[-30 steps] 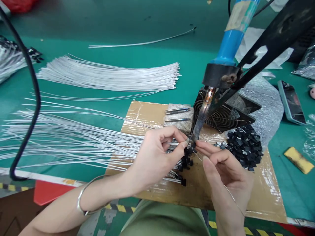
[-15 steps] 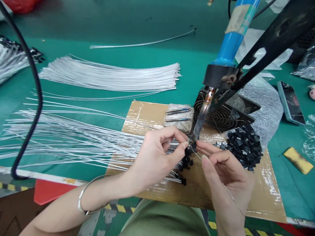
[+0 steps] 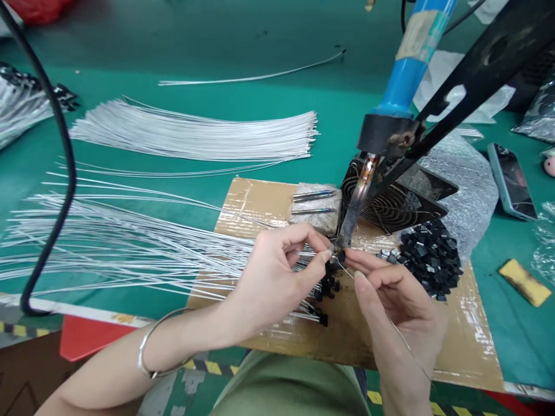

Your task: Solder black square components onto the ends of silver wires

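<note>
A soldering iron (image 3: 396,86) with a blue handle hangs in a black metal stand, its tip pointing down between my hands. My left hand (image 3: 281,274) pinches the end of a white wire just left of the tip. My right hand (image 3: 394,306) grips a thin solder wire (image 3: 405,342), which runs across the palm and up to the tip. A small black connector (image 3: 341,256) touches the right fingertips; the exact joint is too small to make out. White wires (image 3: 173,242) with black ends lie under and beside my left hand.
A taped cardboard sheet (image 3: 468,346) lies under the work. Behind it are a fan (image 3: 396,208) and a pad with spare tips (image 3: 314,216). Black connectors (image 3: 431,260) are heaped right, near a phone (image 3: 511,182) and yellow sponge (image 3: 524,282). A wire bundle (image 3: 195,133) lies back left.
</note>
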Demonstrator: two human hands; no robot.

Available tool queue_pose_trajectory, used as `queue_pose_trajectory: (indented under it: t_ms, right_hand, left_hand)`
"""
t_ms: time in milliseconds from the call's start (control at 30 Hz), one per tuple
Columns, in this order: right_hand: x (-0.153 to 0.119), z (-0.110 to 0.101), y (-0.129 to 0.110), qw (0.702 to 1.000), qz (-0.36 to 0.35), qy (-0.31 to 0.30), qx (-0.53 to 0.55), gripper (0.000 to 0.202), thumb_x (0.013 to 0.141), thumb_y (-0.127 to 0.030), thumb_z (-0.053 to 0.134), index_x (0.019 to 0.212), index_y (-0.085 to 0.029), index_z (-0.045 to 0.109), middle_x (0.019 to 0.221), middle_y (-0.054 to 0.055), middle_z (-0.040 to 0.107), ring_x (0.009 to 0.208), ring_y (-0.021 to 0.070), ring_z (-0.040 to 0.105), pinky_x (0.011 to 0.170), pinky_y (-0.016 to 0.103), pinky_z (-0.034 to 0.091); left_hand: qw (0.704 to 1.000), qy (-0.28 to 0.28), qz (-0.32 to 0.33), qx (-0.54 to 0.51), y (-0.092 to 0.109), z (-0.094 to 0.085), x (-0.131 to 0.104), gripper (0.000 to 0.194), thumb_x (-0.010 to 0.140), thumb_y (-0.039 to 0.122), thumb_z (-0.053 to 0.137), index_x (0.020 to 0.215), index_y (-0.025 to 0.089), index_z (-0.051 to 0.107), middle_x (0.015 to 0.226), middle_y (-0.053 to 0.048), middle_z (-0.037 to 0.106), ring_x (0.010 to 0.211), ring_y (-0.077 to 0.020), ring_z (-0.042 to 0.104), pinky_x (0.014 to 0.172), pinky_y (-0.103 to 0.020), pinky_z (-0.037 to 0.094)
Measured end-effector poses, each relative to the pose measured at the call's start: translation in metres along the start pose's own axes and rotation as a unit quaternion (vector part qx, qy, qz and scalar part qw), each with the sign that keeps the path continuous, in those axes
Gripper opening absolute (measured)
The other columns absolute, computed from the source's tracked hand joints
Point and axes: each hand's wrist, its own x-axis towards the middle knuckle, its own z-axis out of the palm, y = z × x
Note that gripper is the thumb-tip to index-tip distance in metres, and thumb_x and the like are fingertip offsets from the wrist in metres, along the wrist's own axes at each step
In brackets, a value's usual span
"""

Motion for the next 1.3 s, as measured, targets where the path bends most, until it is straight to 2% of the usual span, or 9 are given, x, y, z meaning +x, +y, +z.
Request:
queue_pose_trajectory:
  t_ms: [167,467,700,900,1067,1300]
  right_hand:
    - [-0.0003,0.001,-0.0004,1.0,0.006,0.003,-0.002,0.016,0.093,-0.018,0.073,0.079,-0.022,0.066,0.114,0.006,0.081,0.111,0.0206,0.076,0.096,0.032,0.062]
    - [-0.0006,0.0007,0.0002,1.0,0.0,0.001,0.013,0.016,0.094,-0.016,0.072,0.079,-0.022,0.067,0.112,0.004,0.081,0.11,0.0164,0.076,0.097,0.025,0.06]
    - [-0.0011,0.0015,0.0001,1.0,-0.001,0.007,0.01,0.015,0.092,-0.018,0.074,0.079,-0.022,0.067,0.112,0.007,0.081,0.108,0.0211,0.077,0.096,0.032,0.062]
    - [-0.0008,0.0022,0.0009,1.0,0.003,0.007,0.014,0.015,0.092,-0.017,0.073,0.08,-0.022,0.068,0.113,0.007,0.081,0.109,0.0204,0.076,0.096,0.032,0.062]
    - [-0.0011,0.0014,0.0008,1.0,-0.001,0.004,0.012,0.016,0.093,-0.016,0.072,0.079,-0.022,0.066,0.112,0.004,0.081,0.11,0.0166,0.076,0.096,0.026,0.06]
    - [-0.0013,0.002,0.0011,1.0,-0.006,0.011,-0.002,0.016,0.092,-0.016,0.073,0.079,-0.022,0.067,0.111,0.005,0.081,0.107,0.0183,0.077,0.095,0.028,0.061]
  left_hand:
    - [1.0,0.005,-0.005,0.003,-0.0018,-0.0001,-0.0015,0.012,0.083,0.023,0.065,0.072,0.017,0.066,0.083,-0.008,0.075,0.081,-0.0224,0.07,0.069,-0.032,0.051]
    - [1.0,0.011,-0.004,0.009,-0.0006,0.0017,-0.0002,0.012,0.082,0.024,0.064,0.072,0.017,0.066,0.08,-0.007,0.074,0.077,-0.021,0.067,0.066,-0.031,0.048]
    - [1.0,0.016,0.005,0.016,-0.0035,0.0017,-0.0016,0.011,0.082,0.022,0.064,0.072,0.017,0.066,0.082,-0.006,0.075,0.077,-0.02,0.069,0.063,-0.029,0.048]
    - [1.0,0.015,0.001,0.016,-0.0028,0.001,-0.0011,0.012,0.082,0.023,0.064,0.072,0.017,0.066,0.083,-0.007,0.075,0.077,-0.0203,0.07,0.062,-0.029,0.048]
    - [1.0,0.012,-0.004,0.011,-0.0042,0.0022,-0.0002,0.011,0.081,0.023,0.064,0.072,0.017,0.066,0.081,-0.006,0.074,0.077,-0.0208,0.068,0.064,-0.03,0.048]
    - [1.0,0.007,-0.006,0.006,-0.0025,0.0019,-0.0023,0.011,0.082,0.023,0.064,0.072,0.017,0.066,0.082,-0.006,0.074,0.077,-0.0206,0.068,0.064,-0.03,0.047]
